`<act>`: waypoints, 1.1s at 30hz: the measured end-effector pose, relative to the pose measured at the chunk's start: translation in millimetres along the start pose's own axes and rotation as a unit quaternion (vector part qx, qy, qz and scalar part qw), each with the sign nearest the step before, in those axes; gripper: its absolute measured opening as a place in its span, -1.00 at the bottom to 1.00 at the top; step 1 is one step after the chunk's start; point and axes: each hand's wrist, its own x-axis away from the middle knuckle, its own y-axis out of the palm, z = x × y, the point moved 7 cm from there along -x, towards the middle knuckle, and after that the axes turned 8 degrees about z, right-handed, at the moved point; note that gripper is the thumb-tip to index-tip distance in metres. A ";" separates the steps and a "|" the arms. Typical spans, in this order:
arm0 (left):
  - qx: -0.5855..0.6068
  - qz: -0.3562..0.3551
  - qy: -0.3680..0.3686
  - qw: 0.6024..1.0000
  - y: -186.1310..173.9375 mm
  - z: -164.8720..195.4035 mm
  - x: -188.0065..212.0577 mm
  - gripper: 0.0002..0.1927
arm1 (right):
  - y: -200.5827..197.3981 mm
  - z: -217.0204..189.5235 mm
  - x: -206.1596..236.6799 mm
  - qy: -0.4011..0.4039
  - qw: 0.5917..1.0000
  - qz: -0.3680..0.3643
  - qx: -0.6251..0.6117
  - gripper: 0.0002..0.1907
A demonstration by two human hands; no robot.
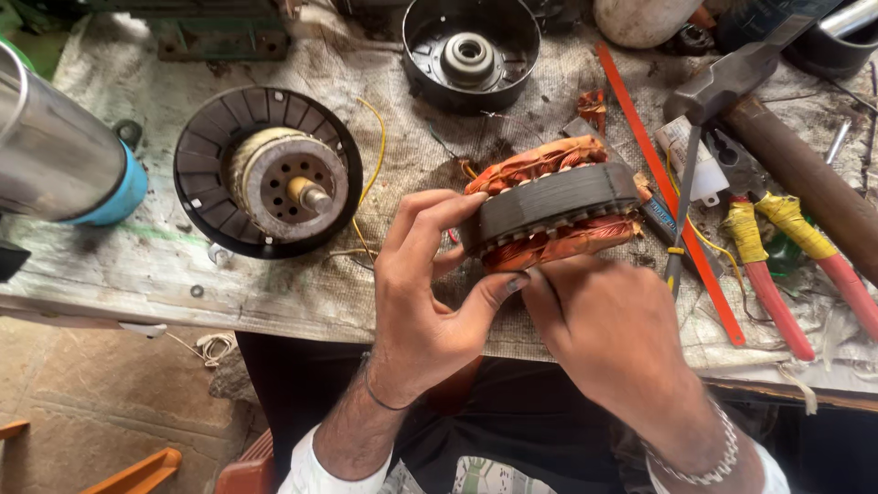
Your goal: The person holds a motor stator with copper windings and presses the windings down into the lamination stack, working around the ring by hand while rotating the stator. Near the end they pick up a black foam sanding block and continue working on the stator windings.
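Both hands — left hand [422, 288] and right hand [611, 329] — closed around the stator [553, 203], holding it tilted just above the workbench [137, 274] edge, right of the rotor [279, 178], windings exposed for inspection.

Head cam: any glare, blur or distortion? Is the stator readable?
Head view: even, soft light, shadows faint. Stator sharp, copper windings clear, held between left hand and right hand. Glare streaks on the steel cylinder at left, which looks soft and enlarged near the lens. Wide-angle bend shows along the bench edge. Hammer in the top-right corner slightly soft.
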 end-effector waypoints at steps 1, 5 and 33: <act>-0.001 0.002 0.003 1.000 -0.1 0.2 0.3 -0.40 | -4.0 -4.1 -0.3 -0.020 1.000 0.017 -0.003 -0.68; -0.007 -0.001 -0.001 1.000 -0.5 -0.5 0.7 -0.41 | -12.0 -11.6 0.5 -0.047 0.998 0.040 -0.008 -0.72; -0.001 -0.005 0.000 1.000 0.3 1.2 0.3 -0.40 | 1.7 -5.1 -0.8 -0.055 0.998 0.021 0.023 -0.77</act>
